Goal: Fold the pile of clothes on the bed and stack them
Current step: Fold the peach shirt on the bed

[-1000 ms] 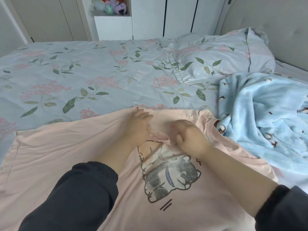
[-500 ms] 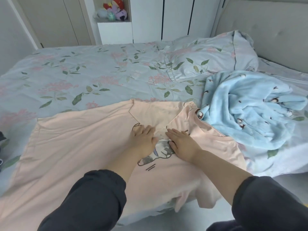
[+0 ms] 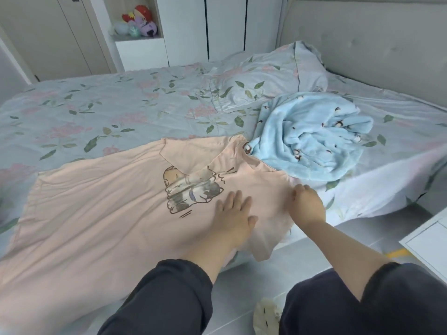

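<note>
A pale pink shirt (image 3: 101, 209) with a cartoon animal print lies spread across the near side of the bed, its top part folded down over the print. My left hand (image 3: 234, 211) lies flat on the shirt just right of the print, fingers straight. My right hand (image 3: 306, 201) is at the shirt's right shoulder with fingers curled down onto the fabric; whether it pinches the cloth is unclear. One sleeve hangs over the bed edge below my hands. A crumpled light blue fleece garment (image 3: 312, 139) sits to the right, touching the shirt's upper corner.
The bed (image 3: 96, 112) has a floral grey-blue cover and a matching pillow (image 3: 266, 76) by the padded headboard. Grey floor runs along the near edge, with a white cabinet corner (image 3: 428, 238) at right. Wardrobes and a shelf with plush toys (image 3: 139, 22) stand behind.
Both hands slid off the folded collar area, down and to the right across the shirt. The right hand reached the shirt's right shoulder. The view pulled back from the bed.
</note>
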`<action>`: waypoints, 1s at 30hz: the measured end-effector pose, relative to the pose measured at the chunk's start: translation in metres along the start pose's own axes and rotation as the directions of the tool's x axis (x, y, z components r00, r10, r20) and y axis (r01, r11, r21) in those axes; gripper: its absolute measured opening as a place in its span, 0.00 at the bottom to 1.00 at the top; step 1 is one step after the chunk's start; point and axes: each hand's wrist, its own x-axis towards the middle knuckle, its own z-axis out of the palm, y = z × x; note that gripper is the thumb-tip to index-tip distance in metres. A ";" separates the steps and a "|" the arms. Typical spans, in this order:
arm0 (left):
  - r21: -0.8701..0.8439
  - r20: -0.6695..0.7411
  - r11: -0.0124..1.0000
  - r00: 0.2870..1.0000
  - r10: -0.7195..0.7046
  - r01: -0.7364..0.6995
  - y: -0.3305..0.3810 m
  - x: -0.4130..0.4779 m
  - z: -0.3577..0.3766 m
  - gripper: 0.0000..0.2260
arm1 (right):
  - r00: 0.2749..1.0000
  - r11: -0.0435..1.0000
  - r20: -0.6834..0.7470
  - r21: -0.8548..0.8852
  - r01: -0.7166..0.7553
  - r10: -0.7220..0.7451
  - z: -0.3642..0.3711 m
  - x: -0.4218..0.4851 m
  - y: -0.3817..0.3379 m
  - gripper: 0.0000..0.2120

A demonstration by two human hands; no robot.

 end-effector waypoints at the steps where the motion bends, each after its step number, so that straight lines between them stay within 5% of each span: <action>1: 0.025 0.005 0.999 1.000 0.022 -0.022 0.003 -0.003 0.000 0.27 | 0.985 0.984 0.048 0.054 -0.167 0.165 -0.005 -0.003 0.004 0.04; 3: 0.065 0.004 0.996 0.998 0.061 -0.061 0.002 -0.009 -0.001 0.29 | 0.907 0.912 0.210 0.113 -0.394 0.365 -0.008 -0.009 0.013 0.04; 5: 0.078 -0.004 0.993 0.996 0.093 -0.092 -0.002 -0.016 -0.003 0.30 | 0.825 0.835 0.387 0.201 -0.512 0.413 -0.004 -0.014 0.019 0.03; 8: 0.084 -0.015 0.989 0.992 0.125 -0.123 -0.009 -0.024 -0.004 0.33 | 0.651 0.510 0.689 0.454 -0.731 0.320 0.004 -0.030 0.018 0.07; 10: 0.098 -0.021 0.985 0.989 0.144 -0.142 -0.015 -0.031 -0.004 0.35 | 0.603 0.413 0.757 0.480 -0.774 0.251 0.008 -0.038 0.014 0.13; 14: 0.144 -0.016 0.972 0.981 0.191 -0.187 -0.030 -0.042 0.000 0.40 | 0.642 0.426 0.728 0.514 -0.744 0.241 0.015 -0.049 0.011 0.10; 19: 0.361 0.041 0.869 0.937 0.346 -0.337 -0.059 -0.058 0.006 0.44 | 0.683 0.174 0.707 0.660 -0.731 0.184 -0.006 -0.043 0.004 0.05; 27: 0.456 -0.239 0.812 0.828 0.507 -0.365 -0.032 -0.087 0.012 0.47 | 0.691 -0.030 0.714 0.698 -0.716 0.116 -0.041 -0.034 -0.022 0.13; 30: 0.421 -0.364 0.854 0.806 0.467 -0.304 -0.016 -0.093 0.018 0.44 | 0.686 -0.107 0.716 0.698 -0.708 0.130 -0.043 -0.034 -0.030 0.14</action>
